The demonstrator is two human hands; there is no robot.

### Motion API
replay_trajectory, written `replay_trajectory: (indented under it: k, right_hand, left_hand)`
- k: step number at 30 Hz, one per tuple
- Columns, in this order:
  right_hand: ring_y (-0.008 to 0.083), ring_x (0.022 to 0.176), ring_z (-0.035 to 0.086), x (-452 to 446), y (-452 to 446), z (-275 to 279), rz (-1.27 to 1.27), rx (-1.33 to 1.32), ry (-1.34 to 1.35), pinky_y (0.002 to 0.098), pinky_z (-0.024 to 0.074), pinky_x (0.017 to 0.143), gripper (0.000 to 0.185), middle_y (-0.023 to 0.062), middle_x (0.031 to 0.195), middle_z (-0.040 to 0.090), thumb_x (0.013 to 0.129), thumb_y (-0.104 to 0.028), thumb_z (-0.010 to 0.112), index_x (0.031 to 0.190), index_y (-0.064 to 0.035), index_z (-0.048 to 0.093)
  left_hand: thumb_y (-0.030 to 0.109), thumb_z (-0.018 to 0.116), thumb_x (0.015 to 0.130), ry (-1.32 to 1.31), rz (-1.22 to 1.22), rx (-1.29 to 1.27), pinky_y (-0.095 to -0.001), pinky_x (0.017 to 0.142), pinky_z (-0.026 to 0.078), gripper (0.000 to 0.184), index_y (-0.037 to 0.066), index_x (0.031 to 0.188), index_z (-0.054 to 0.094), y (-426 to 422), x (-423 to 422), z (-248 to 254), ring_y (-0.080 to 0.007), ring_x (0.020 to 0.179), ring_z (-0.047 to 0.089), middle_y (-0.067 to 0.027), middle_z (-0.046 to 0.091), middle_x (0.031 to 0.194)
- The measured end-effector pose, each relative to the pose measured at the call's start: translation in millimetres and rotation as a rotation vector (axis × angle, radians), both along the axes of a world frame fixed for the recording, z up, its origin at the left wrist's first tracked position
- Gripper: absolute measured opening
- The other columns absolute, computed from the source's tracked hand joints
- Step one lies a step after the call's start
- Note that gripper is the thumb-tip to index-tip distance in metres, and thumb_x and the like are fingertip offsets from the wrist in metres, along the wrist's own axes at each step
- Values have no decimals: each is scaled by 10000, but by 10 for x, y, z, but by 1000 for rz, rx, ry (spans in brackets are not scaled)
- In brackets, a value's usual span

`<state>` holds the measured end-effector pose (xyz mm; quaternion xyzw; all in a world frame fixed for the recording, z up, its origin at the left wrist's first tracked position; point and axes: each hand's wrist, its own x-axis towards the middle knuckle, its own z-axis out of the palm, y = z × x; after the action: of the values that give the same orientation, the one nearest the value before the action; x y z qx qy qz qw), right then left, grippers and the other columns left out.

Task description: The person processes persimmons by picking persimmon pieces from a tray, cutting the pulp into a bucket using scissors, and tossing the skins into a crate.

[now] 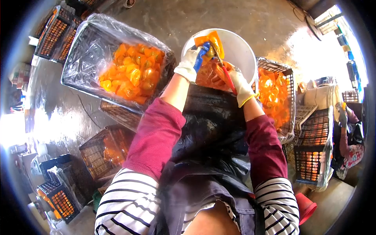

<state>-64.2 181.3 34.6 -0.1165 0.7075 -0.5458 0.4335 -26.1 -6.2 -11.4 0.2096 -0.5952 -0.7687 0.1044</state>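
My left hand (pixel 192 60), in a white and blue glove, is closed on a glossy orange packet (pixel 213 42) above a white bucket (pixel 242 49). My right hand (pixel 237 81), in a white and orange glove, grips red-handled scissors (pixel 228 78). Their metal blades reach up to the packet's lower edge; whether they touch it I cannot tell. Orange-red contents (pixel 204 76) show in the bucket below my hands.
Left of the bucket, a plastic-lined crate (pixel 84 51) holds many orange packets (pixel 131 72). Another crate (pixel 291 102) of packets stands close on the right. Further crates (pixel 313 145) stand around, and a person (pixel 346 141) sits at far right.
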Motion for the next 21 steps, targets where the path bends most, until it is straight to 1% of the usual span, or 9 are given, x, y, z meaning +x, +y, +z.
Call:
replay_trajectory:
  k: [3, 5, 6, 9, 11, 14, 15, 18, 21]
  right_hand:
    - [211, 701, 676, 1, -16, -10, -19, -43, 1, 316, 549, 572, 325, 118, 881, 667, 910, -208, 607, 1199, -70, 553]
    - [188, 732, 664, 9, -35, -9, -53, -42, -30, 302, 542, 614, 309, 97, 903, 662, 896, -162, 625, 1181, -55, 572]
    - [177, 747, 657, 12, -48, -15, -70, -42, -46, 296, 539, 635, 302, 86, 915, 660, 889, -139, 633, 1172, -47, 581]
    - [126, 805, 617, -126, -42, -363, 2, 16, 523, 255, 503, 709, 279, 47, 928, 660, 866, -102, 658, 1130, -23, 611]
    - [99, 830, 590, -206, -31, -594, -67, -24, 580, 238, 478, 736, 281, 30, 934, 662, 856, -99, 668, 1121, -20, 621]
    - [224, 906, 622, -139, 22, -448, -38, 62, 671, 310, 479, 804, 348, 95, 1010, 662, 862, -234, 602, 1194, -131, 594]
    - [293, 938, 644, -97, 50, -373, -7, 118, 702, 350, 485, 830, 383, 132, 1047, 662, 868, -302, 567, 1233, -187, 578]
    - [117, 804, 624, -58, 6, -371, -6, 275, 1030, 241, 484, 689, 271, 39, 959, 667, 896, -118, 580, 1156, -53, 623]
    - [164, 740, 652, -131, 60, -494, -125, 152, 727, 264, 500, 622, 277, 76, 1011, 670, 916, -161, 533, 1157, -56, 621]
  left_hand:
    - [160, 528, 929, -149, 12, -260, -273, 853, 494, 325, 47, 1233, 508, -77, -34, -29, -178, 945, 593, -81, 613, 1046]
    - [160, 511, 933, -82, 70, -51, -271, 818, 508, 305, 43, 1214, 517, -21, -78, -77, -179, 914, 607, -86, 620, 1035]
    - [162, 515, 932, -81, 98, -73, -268, 794, 519, 295, 40, 1200, 523, -4, -72, -44, -178, 904, 613, -89, 620, 1041]
    - [169, 541, 921, 15, 97, 20, -265, 786, 528, 295, 38, 1185, 529, 86, 8, 183, -171, 896, 617, -94, 618, 1050]
    - [187, 583, 902, 103, 21, 181, -255, 820, 518, 341, 40, 1203, 522, 56, -29, 72, -156, 915, 608, -91, 611, 1066]
    - [172, 611, 883, 61, -40, -34, -244, 849, 506, 384, 44, 1231, 512, 76, 19, 86, -156, 949, 606, -80, 610, 1085]
    - [244, 695, 819, 139, 4, -125, -279, 850, 493, 483, 6, 1211, 543, 105, 31, 49, -213, 993, 613, -119, 637, 1090]
    - [282, 729, 782, 21, 101, -613, -335, 901, 477, 554, 9, 1224, 537, 65, -44, -175, -290, 1043, 606, -183, 605, 1172]
    - [52, 674, 807, -23, 84, -540, -267, 866, 489, 386, 47, 1178, 566, -155, -25, -153, -143, 968, 604, -63, 634, 1079]
